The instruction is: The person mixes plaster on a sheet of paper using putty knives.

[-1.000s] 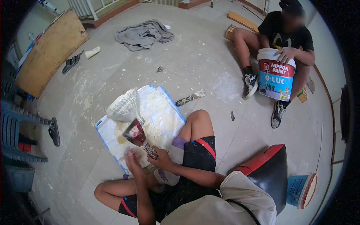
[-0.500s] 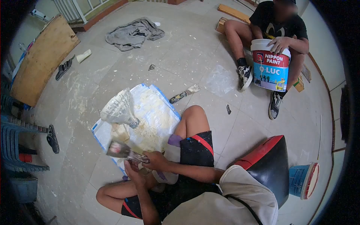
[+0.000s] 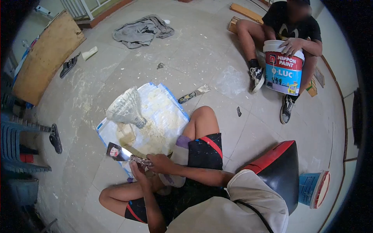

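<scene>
The putty knife (image 3: 125, 155) lies crosswise in our right hand (image 3: 159, 163), which is closed around its spattered handle. The blade reaches out past the knuckles over the near edge of the blue-edged sheet (image 3: 163, 97). Our left hand (image 3: 136, 171) sits just under the handle, touching it; we cannot tell whether it grips. Beyond the blade tip are the putty heap (image 3: 153, 134) and the plastic bag (image 3: 125, 108). We judge it best to hold the blade flat and low with a firm wrist, steadying from below so nothing drops off.
</scene>
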The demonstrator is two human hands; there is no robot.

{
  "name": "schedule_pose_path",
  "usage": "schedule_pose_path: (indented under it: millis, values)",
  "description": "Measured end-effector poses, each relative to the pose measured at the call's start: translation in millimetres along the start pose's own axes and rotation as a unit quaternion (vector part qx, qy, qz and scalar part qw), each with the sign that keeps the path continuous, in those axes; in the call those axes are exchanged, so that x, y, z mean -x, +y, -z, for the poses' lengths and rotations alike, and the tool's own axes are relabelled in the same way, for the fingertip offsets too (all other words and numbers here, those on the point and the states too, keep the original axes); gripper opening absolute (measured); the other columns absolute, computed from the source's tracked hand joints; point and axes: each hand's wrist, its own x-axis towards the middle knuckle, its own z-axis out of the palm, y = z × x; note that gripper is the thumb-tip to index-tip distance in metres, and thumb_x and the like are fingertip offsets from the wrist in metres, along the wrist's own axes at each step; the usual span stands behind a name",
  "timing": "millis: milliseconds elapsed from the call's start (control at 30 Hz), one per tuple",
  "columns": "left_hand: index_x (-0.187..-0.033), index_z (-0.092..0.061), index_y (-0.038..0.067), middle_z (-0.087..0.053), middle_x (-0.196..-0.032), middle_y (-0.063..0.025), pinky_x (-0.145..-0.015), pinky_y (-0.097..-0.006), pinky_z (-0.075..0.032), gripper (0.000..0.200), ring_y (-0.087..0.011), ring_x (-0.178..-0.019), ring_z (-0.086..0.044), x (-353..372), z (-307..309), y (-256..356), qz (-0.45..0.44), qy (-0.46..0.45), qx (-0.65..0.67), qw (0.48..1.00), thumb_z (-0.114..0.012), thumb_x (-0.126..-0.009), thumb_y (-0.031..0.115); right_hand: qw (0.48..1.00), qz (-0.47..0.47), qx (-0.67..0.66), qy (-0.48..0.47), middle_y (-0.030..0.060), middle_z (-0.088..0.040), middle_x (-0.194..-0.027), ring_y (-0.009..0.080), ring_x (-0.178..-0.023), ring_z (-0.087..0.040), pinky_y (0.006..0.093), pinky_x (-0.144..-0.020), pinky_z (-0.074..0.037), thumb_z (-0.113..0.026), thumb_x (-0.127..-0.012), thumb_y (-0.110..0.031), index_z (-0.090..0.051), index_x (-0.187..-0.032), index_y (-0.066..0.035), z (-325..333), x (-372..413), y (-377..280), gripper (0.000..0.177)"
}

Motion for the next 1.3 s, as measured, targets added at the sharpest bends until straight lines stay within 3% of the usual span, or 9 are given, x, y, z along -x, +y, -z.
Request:
schedule_pose_path:
  millis: [100, 167, 267, 333, 433, 733, 833, 933, 1300]
  values:
    - [-0.106, -0.051, 0.000, -0.053, -0.099, -0.0115, -0.080, -0.0313, -0.041, 0.036, -0.0214, -0.087, -0.051, -5, 20, -6, -0.036, -0.019, -0.137, 0.990, -0.045, -0.090, 0.031, 0.999, 0.032, -0.003, -0.015, 0.0194, -0.058, -0.073, 0.0387, -0.073, -0.057, 0.0450, -0.063, -0.044, -0.065, -0.069, -0.024, -0.048, -0.092, -0.002, 8, -3, -3, 0.035]
    - [-0.099, -0.055, -0.002, -0.054, -0.094, -0.0097, -0.080, -0.0314, -0.039, 0.035, -0.0183, -0.087, -0.050, 0, 15, 14, -0.057, 0.046, -0.252, 0.965, -0.046, -0.089, 0.031, 0.999, 0.045, 0.009, -0.014, 0.0187, -0.058, -0.074, 0.0385, -0.073, -0.057, 0.0446, -0.063, -0.044, -0.066, -0.069, -0.024, -0.050, -0.094, -0.002, 1, -1, 1, 0.037]
    - [-0.091, -0.056, 0.001, -0.053, -0.079, -0.0002, -0.069, -0.0262, -0.039, 0.031, -0.0096, -0.073, -0.046, -5, 9, 40, -0.073, 0.079, -0.106, 0.989, -0.048, -0.090, 0.031, 0.999, 0.022, 0.013, -0.021, 0.0193, -0.060, -0.076, 0.0373, -0.073, -0.058, 0.0440, -0.062, -0.046, -0.066, -0.070, -0.024, -0.052, -0.093, -0.003, 8, -5, -11, 0.035]
    - [-0.088, -0.058, 0.000, -0.052, -0.076, -0.0008, -0.068, -0.0255, -0.041, 0.029, -0.0105, -0.071, -0.047, -16, 27, 35, -0.108, 0.101, -0.102, 0.984, -0.049, -0.089, 0.028, 0.998, 0.054, 0.001, 0.010, 0.0195, -0.060, -0.072, 0.0370, -0.070, -0.059, 0.0426, -0.059, -0.046, -0.067, -0.070, -0.022, -0.052, -0.088, -0.003, 7, -4, -8, 0.029]
    - [-0.084, -0.060, 0.003, -0.051, -0.069, 0.0024, -0.060, -0.0212, -0.038, 0.027, -0.0061, -0.063, -0.044, -17, 26, 48, -0.129, 0.113, -0.072, 0.983, -0.052, -0.088, 0.028, 0.999, 0.002, 0.000, -0.036, 0.0188, -0.061, -0.072, 0.0367, -0.069, -0.059, 0.0422, -0.058, -0.047, -0.069, -0.068, -0.018, -0.049, -0.086, -0.002, 13, -7, -20, 0.031]
    - [-0.084, -0.060, 0.001, -0.058, -0.074, -0.0001, -0.058, -0.0201, -0.039, 0.019, -0.0059, -0.063, -0.048, -13, 24, 68, -0.129, 0.173, -0.010, 0.976, -0.053, -0.088, 0.018, 0.999, 0.021, 0.002, -0.027, 0.0188, -0.061, -0.072, 0.0368, -0.067, -0.060, 0.0417, -0.056, -0.047, -0.068, -0.068, -0.016, -0.050, -0.087, -0.003, 12, -6, -17, 0.029]
    - [-0.087, -0.060, 0.000, -0.060, -0.078, -0.0015, -0.061, -0.0198, -0.041, 0.014, -0.0056, -0.068, -0.050, -14, 36, 49, -0.113, 0.024, -0.127, 0.985, -0.056, -0.085, 0.013, 0.999, 0.024, -0.009, 0.028, 0.0191, -0.057, -0.061, 0.0376, -0.061, -0.058, 0.0412, -0.050, -0.044, -0.068, -0.070, -0.016, -0.048, -0.075, -0.001, 8, -8, -17, 0.026]
    - [-0.089, -0.060, -0.001, -0.061, -0.078, -0.0019, -0.062, -0.0199, -0.042, 0.013, -0.0052, -0.070, -0.053, -7, 23, 52, -0.071, -0.008, -0.084, 0.994, -0.060, -0.082, 0.010, 0.999, 0.026, -0.005, 0.031, 0.0187, -0.056, -0.059, 0.0376, -0.059, -0.057, 0.0412, -0.050, -0.043, -0.068, -0.071, -0.017, -0.048, -0.074, -0.001, 10, -8, -21, 0.026]
    - [-0.087, -0.062, 0.000, -0.058, -0.074, 0.0015, -0.054, -0.0172, -0.036, 0.018, -0.0032, -0.062, -0.048, -27, 44, 81, -0.138, 0.127, -0.102, 0.977, -0.065, -0.079, 0.015, 1.000, 0.009, -0.008, 0.004, 0.0186, -0.057, -0.062, 0.0364, -0.061, -0.058, 0.0408, -0.051, -0.044, -0.068, -0.070, -0.017, -0.050, -0.076, -0.002, 12, -9, -21, 0.024]
